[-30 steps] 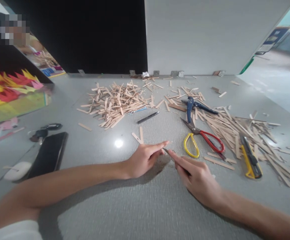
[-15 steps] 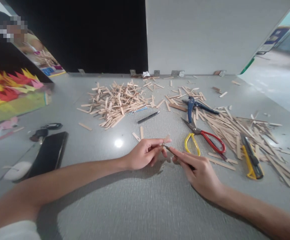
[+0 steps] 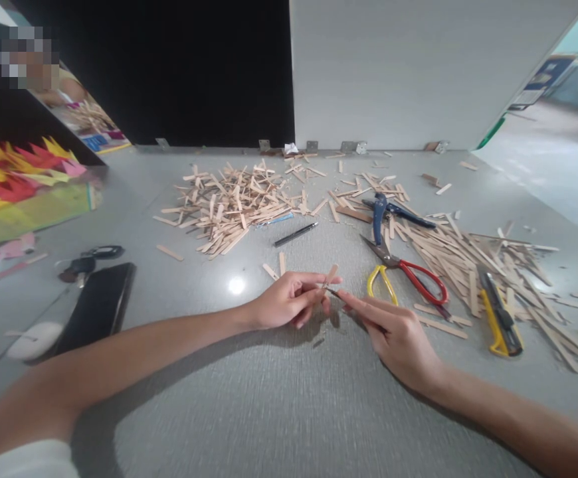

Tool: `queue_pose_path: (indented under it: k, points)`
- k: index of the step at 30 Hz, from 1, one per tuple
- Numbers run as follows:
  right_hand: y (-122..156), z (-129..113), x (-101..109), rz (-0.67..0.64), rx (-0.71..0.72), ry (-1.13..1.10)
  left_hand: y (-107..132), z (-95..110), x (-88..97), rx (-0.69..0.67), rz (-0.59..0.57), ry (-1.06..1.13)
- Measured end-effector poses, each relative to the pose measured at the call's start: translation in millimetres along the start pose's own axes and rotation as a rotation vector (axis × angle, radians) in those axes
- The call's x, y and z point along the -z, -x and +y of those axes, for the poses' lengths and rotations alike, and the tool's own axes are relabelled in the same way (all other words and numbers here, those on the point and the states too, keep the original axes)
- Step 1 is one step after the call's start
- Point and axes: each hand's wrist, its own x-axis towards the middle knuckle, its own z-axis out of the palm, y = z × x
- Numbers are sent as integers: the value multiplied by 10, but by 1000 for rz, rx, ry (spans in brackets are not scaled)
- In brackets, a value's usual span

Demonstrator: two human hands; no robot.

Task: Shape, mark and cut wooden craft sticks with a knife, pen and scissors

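Note:
My left hand (image 3: pixel 289 300) is closed in a pinch on a short wooden stick (image 3: pixel 331 273), which pokes up past the fingertips. My right hand (image 3: pixel 393 328) grips a thin dark blade-like tool (image 3: pixel 334 293); most of it is hidden in the fingers. The tool's tip touches or nearly touches the lower part of the stick. Two loose wooden pieces (image 3: pixel 282 263) lie just beyond my left hand. To the right of the hands are scissors (image 3: pixel 391 261) with one yellow and one red handle.
A heap of cut wooden sticks (image 3: pixel 234 202) lies behind the hands beside a pen (image 3: pixel 295 234). At right are blue-handled pliers (image 3: pixel 379 212), long sticks (image 3: pixel 443 265) and a yellow cutter (image 3: pixel 501 318). A phone (image 3: pixel 97 305) and keys (image 3: pixel 78 267) lie left; a person (image 3: pixel 67 86) is beyond.
The stick in my left hand stands out more clearly and leans to the right. Both hands have shifted very slightly; the tool remains at the stick.

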Motion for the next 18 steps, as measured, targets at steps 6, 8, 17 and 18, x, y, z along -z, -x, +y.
queue_pose_path:
  k: [6,8,17,18]
  points:
    - [-15,-9,-14,96,-42,-42,17,-2,-12,-9,11,15]
    - [-31,-18,-11,118,-57,-46,26,-6,-24,-26,34,22]
    - [-61,-31,-4,167,-51,-13,-9,-32,-48,5,140,148]
    - [-62,-31,-6,164,-52,-10,-16,-33,-46,4,139,160]
